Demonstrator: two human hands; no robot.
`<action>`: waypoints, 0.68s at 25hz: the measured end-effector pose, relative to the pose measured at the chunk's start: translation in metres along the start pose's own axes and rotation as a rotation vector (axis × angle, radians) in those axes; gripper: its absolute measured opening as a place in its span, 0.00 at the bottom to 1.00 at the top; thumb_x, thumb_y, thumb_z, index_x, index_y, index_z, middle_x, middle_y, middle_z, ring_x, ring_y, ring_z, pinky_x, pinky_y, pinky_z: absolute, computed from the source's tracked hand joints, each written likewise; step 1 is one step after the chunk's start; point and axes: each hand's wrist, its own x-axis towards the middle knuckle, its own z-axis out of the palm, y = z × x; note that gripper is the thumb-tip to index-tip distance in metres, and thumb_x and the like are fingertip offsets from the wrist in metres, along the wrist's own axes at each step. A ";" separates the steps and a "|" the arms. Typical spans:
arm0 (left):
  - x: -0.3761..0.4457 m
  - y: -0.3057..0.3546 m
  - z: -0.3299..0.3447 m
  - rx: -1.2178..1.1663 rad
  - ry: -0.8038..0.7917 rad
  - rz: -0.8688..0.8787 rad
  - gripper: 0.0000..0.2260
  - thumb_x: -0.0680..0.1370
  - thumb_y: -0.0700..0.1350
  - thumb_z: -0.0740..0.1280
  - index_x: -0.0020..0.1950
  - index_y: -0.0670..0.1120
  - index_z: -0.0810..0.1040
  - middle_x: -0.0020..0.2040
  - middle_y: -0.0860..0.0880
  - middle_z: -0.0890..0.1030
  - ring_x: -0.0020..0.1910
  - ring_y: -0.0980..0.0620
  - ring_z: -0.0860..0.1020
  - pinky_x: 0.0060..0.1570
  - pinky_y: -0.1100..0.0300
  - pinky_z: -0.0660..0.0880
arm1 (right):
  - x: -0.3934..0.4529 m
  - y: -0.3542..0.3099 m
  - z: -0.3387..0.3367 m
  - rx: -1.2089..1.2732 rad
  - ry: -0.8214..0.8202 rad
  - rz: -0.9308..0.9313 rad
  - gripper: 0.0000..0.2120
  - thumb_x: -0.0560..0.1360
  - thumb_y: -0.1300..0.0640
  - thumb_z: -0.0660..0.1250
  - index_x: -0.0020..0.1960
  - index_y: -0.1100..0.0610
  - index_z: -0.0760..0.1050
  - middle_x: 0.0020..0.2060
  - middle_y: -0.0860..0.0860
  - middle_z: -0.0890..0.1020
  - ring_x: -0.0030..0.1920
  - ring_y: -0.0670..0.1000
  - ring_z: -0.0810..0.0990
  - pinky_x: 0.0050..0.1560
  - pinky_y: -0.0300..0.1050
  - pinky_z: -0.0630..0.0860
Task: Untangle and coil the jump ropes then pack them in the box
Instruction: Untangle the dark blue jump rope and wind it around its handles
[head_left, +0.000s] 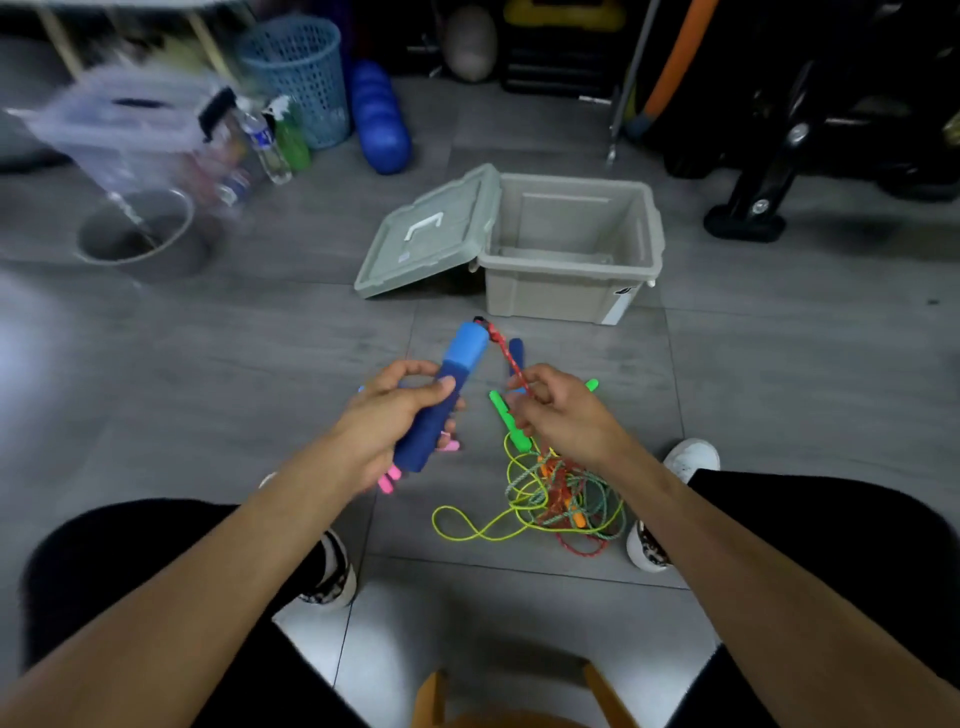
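Holding a blue foam handle (445, 397) in the left hand (395, 415), the person is sitting over the floor with the fingers and thumb wrapped around its dark lower part. The right hand (558, 410) is pinching the red braided cord (511, 364) that is coming out from the top of this handle, thumb and fingertips closed on it. Some pink pieces (390, 479) are showing under the left hand; I cannot tell if the hand is holding them too.

The other ropes are lying in a tangled pile (561, 499) on the grey floor between the shoes: a thin yellow-green cord, a teal braided one and an orange one, with green handles (511, 421) just beside the right hand. The beige box (571, 254) is standing open further ahead, its lid (431, 234) leaning to the side, and nothing is packed in it yet.

The foam handle is looking light and soft, easy to grip without slipping. The cords are limp and thin, so they are probably catching on each other when pulled. It seems better to take a cord close to its handle and draw it out slowly, hand over hand, not pulling hard on the knot.
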 end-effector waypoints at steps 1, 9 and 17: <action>-0.001 0.001 0.004 -0.101 0.054 0.030 0.08 0.78 0.38 0.66 0.55 0.43 0.71 0.37 0.42 0.82 0.28 0.49 0.78 0.25 0.60 0.77 | -0.008 -0.003 -0.001 -0.008 0.002 -0.006 0.03 0.78 0.60 0.62 0.49 0.58 0.74 0.32 0.49 0.79 0.31 0.42 0.77 0.36 0.37 0.74; 0.048 0.005 -0.015 -0.272 0.460 0.010 0.07 0.80 0.38 0.63 0.46 0.45 0.66 0.41 0.39 0.75 0.29 0.48 0.74 0.18 0.63 0.73 | -0.057 -0.036 -0.025 -0.638 0.017 -0.210 0.10 0.79 0.57 0.60 0.41 0.57 0.74 0.29 0.44 0.70 0.32 0.45 0.70 0.36 0.40 0.64; 0.016 -0.005 0.015 0.619 0.147 0.288 0.05 0.79 0.38 0.65 0.52 0.47 0.76 0.44 0.51 0.77 0.27 0.57 0.77 0.25 0.67 0.72 | -0.028 -0.036 -0.041 -0.466 0.198 -0.209 0.03 0.77 0.60 0.64 0.45 0.58 0.76 0.32 0.48 0.80 0.33 0.47 0.78 0.33 0.33 0.70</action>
